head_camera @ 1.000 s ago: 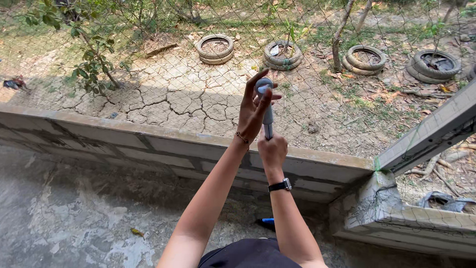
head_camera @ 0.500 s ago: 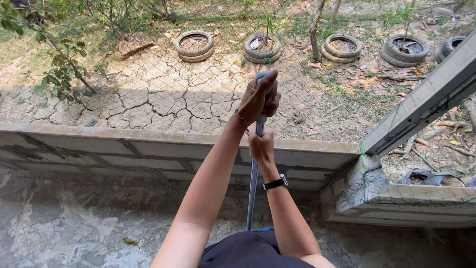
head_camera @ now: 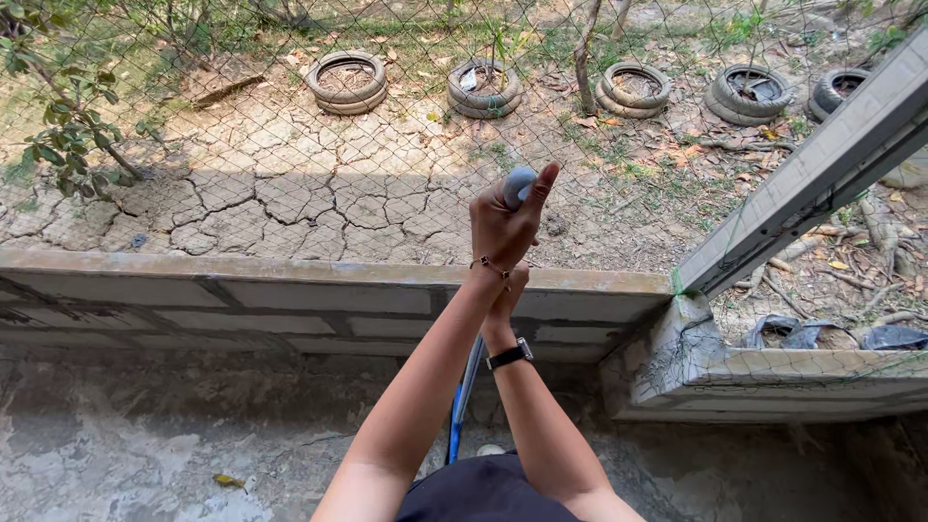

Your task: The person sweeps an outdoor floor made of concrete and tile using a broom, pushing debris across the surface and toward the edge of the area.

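From the head camera, the left hand (head_camera: 505, 224) is wrapped over the rounded grey top of a long handle (head_camera: 520, 184), the palm and lower fingers clamped on it while the forefinger (head_camera: 541, 184) points up, straight and loose from the grip. A thin bracelet (head_camera: 491, 267) sits on that wrist. The right hand (head_camera: 507, 295) grips the same handle just below the left one; most of it is hidden behind the left wrist, so how its fingers lie cannot be told beyond that they are closed round the shaft. A dark wristwatch (head_camera: 510, 355) is on the right wrist.

The handle stands nearly upright in front of the low block wall (head_camera: 242, 304). Its shaft (head_camera: 464, 401), blue lower down, runs down between the two forearms, crossing the face of the wall to the rough concrete floor (head_camera: 145, 445) at the wall's foot. A yellow leaf (head_camera: 229, 480) lies on that floor, left of the arms.

Above the wall, wire mesh fencing (head_camera: 290, 145) covers the view, and beyond the wall is cracked dry earth (head_camera: 280, 193) with a row of old tyres (head_camera: 346, 81) set in the ground at its far edge. To the right the wall meets a slanting grey beam (head_camera: 822, 169)
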